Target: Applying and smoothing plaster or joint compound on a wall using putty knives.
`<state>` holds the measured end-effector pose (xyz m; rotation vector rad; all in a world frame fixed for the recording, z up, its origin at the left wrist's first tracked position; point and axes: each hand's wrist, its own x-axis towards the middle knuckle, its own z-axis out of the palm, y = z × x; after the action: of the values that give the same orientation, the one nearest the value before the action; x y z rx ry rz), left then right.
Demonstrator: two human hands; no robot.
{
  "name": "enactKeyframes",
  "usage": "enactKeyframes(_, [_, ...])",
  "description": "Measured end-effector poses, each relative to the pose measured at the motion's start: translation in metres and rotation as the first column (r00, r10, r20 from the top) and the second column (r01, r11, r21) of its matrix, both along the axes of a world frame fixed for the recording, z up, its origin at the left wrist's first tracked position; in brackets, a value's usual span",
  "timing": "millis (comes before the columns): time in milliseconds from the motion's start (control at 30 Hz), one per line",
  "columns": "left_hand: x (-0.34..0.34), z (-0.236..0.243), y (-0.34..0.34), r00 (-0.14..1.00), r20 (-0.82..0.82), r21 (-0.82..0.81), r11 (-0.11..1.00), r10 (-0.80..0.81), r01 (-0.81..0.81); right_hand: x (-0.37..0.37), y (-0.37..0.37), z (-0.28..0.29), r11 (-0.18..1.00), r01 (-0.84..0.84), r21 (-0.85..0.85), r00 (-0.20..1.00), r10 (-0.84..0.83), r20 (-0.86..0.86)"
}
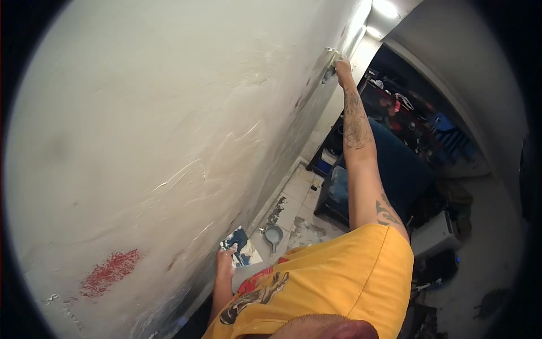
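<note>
My right arm reaches far up along the pale plastered wall [186,113]. At its end, my right hand [343,72] is closed round a putty knife [329,73], with its blade at the wall surface; the small distance view hides the handle. Low and close to my body, my left hand [226,257] grips a flat board [241,248] by its edge, thumb on top. Whitish filler is smeared over the board's dark blue face. Raised filler ridges run across the wall, and a red patch [112,273] shows at its lower left.
A grey pan [274,235] with a handle stands on the stained tiled floor [293,189]. Beyond my right arm are a blue sofa [401,158] and cluttered dark shelves [395,104]. A white box-like object [432,234] lies to the right. Ceiling lights [386,8] shine above.
</note>
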<state>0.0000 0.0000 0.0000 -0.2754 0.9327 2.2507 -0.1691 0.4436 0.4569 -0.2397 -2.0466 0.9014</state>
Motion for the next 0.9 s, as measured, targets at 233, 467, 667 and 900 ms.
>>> enactKeyframes(233, [-0.017,0.006,-0.016,1.0,-0.025,0.009,1.0,0.013,-0.012,0.02,-0.108,-0.008,0.908,0.294,0.297,0.935,-0.208,-0.288])
enactKeyframes(467, [-0.017,0.004,-0.005,1.0,-0.026,-0.034,0.999,0.003,-0.003,0.088,-0.188,-0.019,0.882,0.09,0.463,0.908,0.118,-0.401])
enactKeyframes(667, [-0.028,0.011,-0.003,0.997,-0.078,-0.069,0.998,0.001,-0.007,0.094,-0.039,-0.068,0.963,-0.258,-0.076,0.841,0.186,-0.508])
enactKeyframes(900, [-0.022,-0.014,-0.004,0.998,-0.038,-0.16,0.987,-0.04,0.033,0.0,0.016,-0.1,0.931,-0.233,-0.282,0.955,0.163,-0.249])
